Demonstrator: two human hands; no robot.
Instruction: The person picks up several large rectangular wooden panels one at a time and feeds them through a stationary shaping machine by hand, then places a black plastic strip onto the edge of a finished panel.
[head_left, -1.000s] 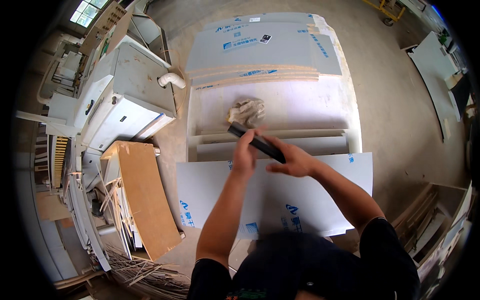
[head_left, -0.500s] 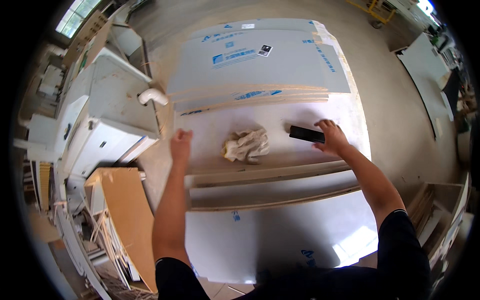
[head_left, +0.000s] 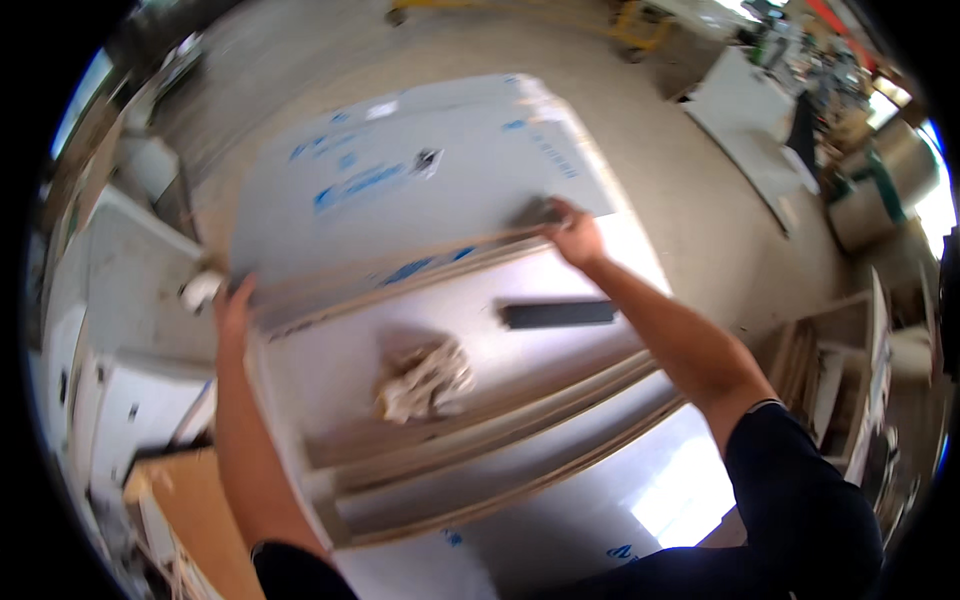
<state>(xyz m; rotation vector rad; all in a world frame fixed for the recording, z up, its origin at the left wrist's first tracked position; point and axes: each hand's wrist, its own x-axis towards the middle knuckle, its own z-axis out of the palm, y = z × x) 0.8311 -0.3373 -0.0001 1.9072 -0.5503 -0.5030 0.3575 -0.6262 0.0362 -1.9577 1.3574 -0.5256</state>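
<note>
Table: pale work table (head_left: 325, 375), its bare strip lying between the far stack and the near panels (head_left: 580, 505); bright glare on the topmost near panel.
Panel stack: grey panels (head_left: 300, 235) with blue print, on the far part of the table; a small card (head_left: 428, 161) lay on top.
On the bare strip: black bar (head_left: 560, 315) at right, lying crosswise near the right forearm; crumpled off-white cloth (head_left: 428, 382) left of it, well apart from the bar.
Left surroundings: white cabinet (head_left: 135, 265), with a white pipe elbow (head_left: 203, 290) just beside the left hand.
Far right: large pale panel (head_left: 740, 125) on the floor side, well apart from the table.
Right container: open box (head_left: 867, 370), boards inside.
Left container: brown-sided box (head_left: 200, 500), pale strips at its near end.
Right hand: (head_left: 573, 235) at the stack's near edge toward its right corner, fingers part-bent; blurred, grip could not be told.
Left hand: (head_left: 235, 308) at the stack's left near corner, fingers raised; opening and contact could not be told.
</note>
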